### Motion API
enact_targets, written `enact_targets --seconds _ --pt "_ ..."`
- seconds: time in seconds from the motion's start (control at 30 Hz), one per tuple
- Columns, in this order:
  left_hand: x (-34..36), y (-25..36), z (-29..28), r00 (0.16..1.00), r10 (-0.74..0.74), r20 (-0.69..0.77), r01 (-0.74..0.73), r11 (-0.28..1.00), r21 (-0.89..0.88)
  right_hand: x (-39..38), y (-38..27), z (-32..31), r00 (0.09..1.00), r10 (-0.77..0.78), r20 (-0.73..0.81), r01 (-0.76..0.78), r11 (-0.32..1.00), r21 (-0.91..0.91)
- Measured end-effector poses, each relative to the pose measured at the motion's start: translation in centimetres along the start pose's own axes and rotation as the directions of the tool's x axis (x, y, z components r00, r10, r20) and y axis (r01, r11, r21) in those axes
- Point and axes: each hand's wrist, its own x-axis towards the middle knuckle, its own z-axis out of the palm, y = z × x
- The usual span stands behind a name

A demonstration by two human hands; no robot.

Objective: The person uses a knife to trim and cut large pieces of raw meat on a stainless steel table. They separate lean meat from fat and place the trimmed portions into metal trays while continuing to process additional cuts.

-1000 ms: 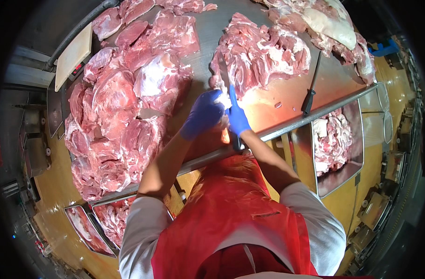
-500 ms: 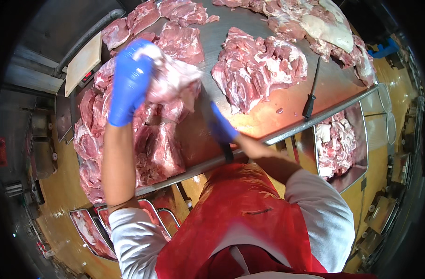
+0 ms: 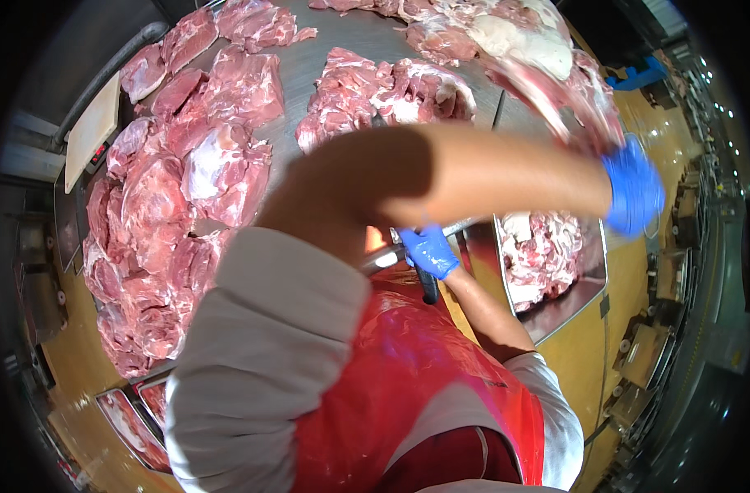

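My left arm crosses in front of me to the right, and my left hand [image 3: 635, 187], in a blue glove, is closed on the end of a raw meat piece [image 3: 593, 131] smeared by motion. That piece lies against the heap of raw meat [image 3: 506, 37] at the table's far right. Lower and nearer my body, my gloved right hand [image 3: 430, 251] is wrapped round a knife, its black handle [image 3: 427, 287] pointing toward my apron. The left forearm hides most of the blade. Beyond that forearm lies a partly covered pile of meat [image 3: 391, 86].
Many trimmed meat pieces [image 3: 157, 205] cover the left of the metal table [image 3: 309, 57]. A steel tub [image 3: 602, 271] of pale scraps stands below the right edge. A dark slim tool [image 3: 498, 111] lies partly hidden on the table. Trays [image 3: 124, 423] stand at lower left.
My left hand has swung from the left pile across to the far right; the piece it carried now rests on the left pile. The right hand has drawn nearer the table edge with the knife.
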Motion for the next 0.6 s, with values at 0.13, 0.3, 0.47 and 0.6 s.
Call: enact_targets --seconds 0.13,0.3,0.47,0.6 --pt "3.1 0.4 12.4 0.861 -0.053 -0.506 -0.235 0.841 -0.487 2.6 14.9 -4.3 0.952 -0.254 -0.168 0.188 0.924 -0.333" --pt "-19.8 -9.3 23.4 0.348 -0.802 -0.486 0.716 0.562 -0.414 9.6 10.9 -13.7 0.965 0.166 -0.201 -0.178 0.983 -0.041" --pt "-34.7 -7.2 35.4 -0.339 -0.871 -0.354 0.339 0.238 -0.91 26.9 11.6 -21.9 0.978 0.117 -0.175 -0.078 0.974 0.213" --pt "-24.2 -13.1 30.8 -0.109 -0.852 -0.512 0.634 0.337 -0.696 36.0 16.2 -20.8 0.988 0.151 0.033 -0.152 0.911 0.382"
